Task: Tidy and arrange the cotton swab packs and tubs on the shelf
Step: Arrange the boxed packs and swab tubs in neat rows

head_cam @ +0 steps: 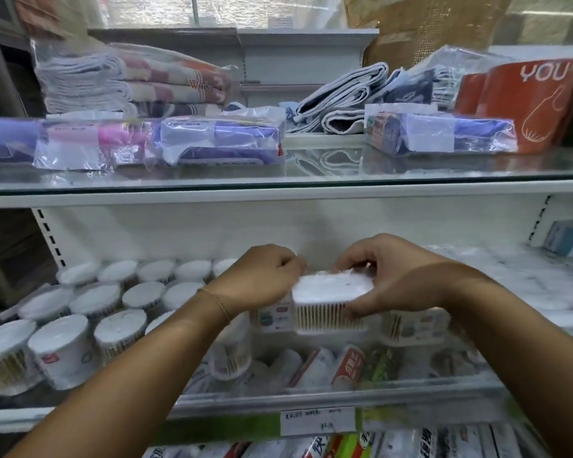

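A person's two hands held one rectangular cotton swab pack [329, 304] in the air just above the middle of the lower shelf [20, 419]. The left hand [262, 279] pinched its left end and the right hand [404, 279] curled round its right end. The grip looked light and sat only at the ends, so the smooth pack could slip and fall onto the soft packets [348, 361] lying at the shelf front. The left forearm also passed close over the round swab tubs [62, 348], so a low sweep could probably topple one. One pack was held, and two similar rectangular packs [414, 325] stood behind it. At least thirteen round tubs showed in rough rows on the left, with others possibly hidden by the arms.
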The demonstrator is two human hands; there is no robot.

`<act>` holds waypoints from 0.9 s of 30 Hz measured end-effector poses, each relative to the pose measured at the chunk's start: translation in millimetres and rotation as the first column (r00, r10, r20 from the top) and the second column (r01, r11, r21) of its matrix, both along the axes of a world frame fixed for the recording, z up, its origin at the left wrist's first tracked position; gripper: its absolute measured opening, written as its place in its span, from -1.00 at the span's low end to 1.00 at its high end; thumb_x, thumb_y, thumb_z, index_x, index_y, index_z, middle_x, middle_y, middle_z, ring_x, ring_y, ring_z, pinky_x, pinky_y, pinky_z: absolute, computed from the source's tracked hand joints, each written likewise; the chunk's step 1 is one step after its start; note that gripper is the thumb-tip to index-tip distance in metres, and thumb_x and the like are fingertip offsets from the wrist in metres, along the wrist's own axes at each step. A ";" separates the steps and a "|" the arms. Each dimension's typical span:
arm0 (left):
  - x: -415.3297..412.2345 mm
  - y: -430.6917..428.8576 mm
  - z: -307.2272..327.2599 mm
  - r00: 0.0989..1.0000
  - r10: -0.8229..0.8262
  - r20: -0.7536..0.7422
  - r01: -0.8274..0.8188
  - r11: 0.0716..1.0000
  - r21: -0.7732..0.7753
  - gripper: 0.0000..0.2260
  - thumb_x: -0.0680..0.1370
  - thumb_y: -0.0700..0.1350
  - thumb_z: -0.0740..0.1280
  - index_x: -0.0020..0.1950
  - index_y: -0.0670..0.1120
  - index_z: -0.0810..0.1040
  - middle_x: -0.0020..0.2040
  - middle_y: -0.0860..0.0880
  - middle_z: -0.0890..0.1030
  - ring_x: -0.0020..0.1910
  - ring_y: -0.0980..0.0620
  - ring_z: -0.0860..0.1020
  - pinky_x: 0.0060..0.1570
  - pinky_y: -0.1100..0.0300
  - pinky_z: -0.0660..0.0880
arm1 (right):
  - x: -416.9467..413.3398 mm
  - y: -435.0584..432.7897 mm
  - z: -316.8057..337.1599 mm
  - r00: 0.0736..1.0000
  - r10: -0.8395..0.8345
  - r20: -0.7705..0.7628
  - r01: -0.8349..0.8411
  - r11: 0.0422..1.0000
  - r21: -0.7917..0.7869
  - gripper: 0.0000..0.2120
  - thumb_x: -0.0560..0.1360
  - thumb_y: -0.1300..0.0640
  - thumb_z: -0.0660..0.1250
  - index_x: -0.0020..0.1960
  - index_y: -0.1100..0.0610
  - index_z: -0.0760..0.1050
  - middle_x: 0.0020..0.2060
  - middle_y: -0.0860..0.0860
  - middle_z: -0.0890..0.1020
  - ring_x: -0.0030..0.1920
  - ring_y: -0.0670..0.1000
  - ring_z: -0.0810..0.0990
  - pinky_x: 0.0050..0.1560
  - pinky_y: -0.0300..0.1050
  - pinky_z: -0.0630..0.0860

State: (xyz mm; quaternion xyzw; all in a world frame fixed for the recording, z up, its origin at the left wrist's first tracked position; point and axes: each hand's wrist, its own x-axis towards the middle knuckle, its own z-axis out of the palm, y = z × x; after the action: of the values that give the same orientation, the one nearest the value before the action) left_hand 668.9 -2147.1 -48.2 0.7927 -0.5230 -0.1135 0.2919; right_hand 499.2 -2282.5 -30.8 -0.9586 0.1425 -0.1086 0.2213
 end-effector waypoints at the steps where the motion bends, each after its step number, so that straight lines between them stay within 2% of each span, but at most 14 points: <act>1: -0.6 -2.7 3.0 0.997 0.030 -0.074 -0.030 1.000 0.009 -0.64 0.65 0.11 0.12 -0.05 -0.07 0.62 -0.15 -0.04 0.64 -0.18 -0.06 0.62 -0.27 0.16 0.52 | -2.6 -4.0 3.1 0.999 0.004 0.047 -0.004 1.000 0.000 -0.62 0.21 -0.03 0.56 0.01 -0.02 0.64 -0.09 -0.11 0.64 -0.08 -0.12 0.60 0.00 -0.03 0.56; 4: -3.1 -13.4 11.2 0.940 0.082 -0.330 -0.074 0.997 0.036 -0.70 0.64 0.12 0.13 0.04 -0.03 0.55 -0.02 -0.04 0.63 -0.17 -0.11 0.68 -0.27 0.10 0.57 | -6.6 -15.2 3.6 0.978 0.014 0.207 0.000 0.998 -0.064 -0.65 0.26 0.10 0.59 0.02 -0.01 0.63 -0.06 -0.13 0.57 -0.04 -0.15 0.54 -0.01 -0.22 0.49; 6: -5.4 -22.9 15.3 0.860 0.075 -0.505 -0.080 0.997 0.012 -0.76 0.63 0.05 0.17 0.08 -0.07 0.53 0.03 -0.12 0.62 -0.19 -0.19 0.69 -0.30 0.06 0.57 | -5.9 -22.5 -2.7 0.944 0.035 0.327 0.013 0.990 -0.143 -0.66 0.28 0.16 0.58 0.02 0.00 0.63 -0.08 -0.13 0.52 -0.06 -0.15 0.51 -0.06 -0.27 0.43; 8: -9.8 -31.0 18.6 0.758 0.025 -0.652 -0.065 0.997 -0.036 -0.78 0.63 -0.06 0.19 0.13 -0.15 0.53 -0.02 -0.21 0.64 -0.19 -0.23 0.69 -0.36 0.07 0.58 | -3.8 -30.4 -10.9 0.900 0.081 0.429 0.020 0.974 -0.226 -0.68 0.31 0.19 0.58 0.03 0.04 0.63 -0.09 -0.10 0.50 -0.08 -0.12 0.49 -0.09 -0.27 0.40; 10: -12.4 -38.5 19.8 0.723 -0.030 -0.691 -0.069 0.991 -0.116 -0.80 0.63 -0.16 0.20 0.16 -0.21 0.54 -0.07 -0.23 0.63 -0.22 -0.18 0.66 -0.37 0.09 0.59 | -0.7 -39.7 -19.3 0.858 0.138 0.495 0.021 0.953 -0.303 -0.65 0.30 0.20 0.58 0.06 0.07 0.62 -0.06 -0.05 0.50 -0.06 -0.06 0.47 -0.08 -0.31 0.39; 13: -11.9 -47.9 18.9 0.728 -0.067 -0.683 -0.119 0.968 -0.222 -0.83 0.61 -0.24 0.24 0.17 -0.19 0.54 -0.01 -0.18 0.60 -0.16 -0.11 0.60 -0.31 0.07 0.61 | 0.7 -51.0 -25.2 0.866 0.121 0.486 0.045 0.948 -0.316 -0.61 0.31 0.14 0.60 0.09 0.01 0.59 0.02 -0.08 0.48 0.04 -0.10 0.42 0.01 -0.42 0.32; 16: -8.3 -56.0 16.0 0.742 -0.069 -0.667 -0.156 0.950 -0.272 -0.74 0.59 -0.29 0.29 0.27 -0.16 0.50 0.12 -0.18 0.58 -0.07 -0.10 0.60 -0.33 0.09 0.61 | -0.7 -56.2 -24.8 0.891 0.053 0.450 0.050 0.975 -0.214 -0.61 0.31 0.09 0.61 0.08 -0.08 0.58 0.11 -0.15 0.48 0.07 -0.25 0.39 0.01 -0.49 0.30; 18: -5.5 -60.5 13.6 0.771 -0.063 -0.634 -0.170 0.939 -0.300 -0.68 0.57 -0.31 0.32 0.32 -0.17 0.49 0.16 -0.18 0.57 -0.11 -0.05 0.60 -0.39 0.17 0.56 | -0.4 -59.5 -20.1 0.906 -0.010 0.423 0.069 0.990 -0.124 -0.62 0.31 0.07 0.61 0.07 -0.08 0.59 0.18 -0.14 0.47 0.07 -0.30 0.41 -0.02 -0.50 0.38; 22: -2.4 -66.3 10.6 0.812 -0.069 -0.579 -0.157 0.930 -0.332 -0.67 0.56 -0.32 0.33 0.33 -0.14 0.49 0.14 -0.11 0.58 -0.18 0.05 0.60 -0.41 0.29 0.48 | 1.4 -68.3 -6.6 0.941 -0.176 0.288 0.126 0.975 0.183 -0.43 0.30 0.04 0.62 0.26 -0.10 0.51 0.17 -0.15 0.50 0.04 -0.18 0.57 -0.09 -0.32 0.59; 25: -1.0 -69.2 7.1 0.844 -0.069 -0.531 -0.145 0.925 -0.350 -0.64 0.55 -0.32 0.35 0.34 -0.12 0.48 0.19 -0.10 0.57 -0.16 0.01 0.65 -0.33 0.19 0.57 | 6.4 -73.8 -6.6 0.929 -0.282 0.238 0.184 0.913 0.364 -0.32 0.30 0.04 0.62 0.35 -0.06 0.43 0.18 -0.11 0.53 0.06 -0.11 0.62 -0.07 -0.13 0.65; 27: -1.2 -70.6 5.5 0.854 -0.077 -0.514 -0.130 0.926 -0.355 -0.63 0.54 -0.32 0.36 0.34 -0.11 0.47 0.17 -0.07 0.58 -0.08 -0.03 0.67 -0.22 0.10 0.64 | 9.2 -77.2 -7.1 0.908 -0.366 0.206 0.239 0.854 0.462 -0.33 0.32 0.03 0.60 0.35 -0.03 0.40 0.14 -0.04 0.57 0.02 -0.07 0.64 -0.15 -0.14 0.63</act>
State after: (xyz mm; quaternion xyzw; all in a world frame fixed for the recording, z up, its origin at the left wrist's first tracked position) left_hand 667.7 -2217.7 -42.8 0.6687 -0.4254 -0.2161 0.5703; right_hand 508.4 -2359.7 -37.9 -0.8257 0.2797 -0.2460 0.4235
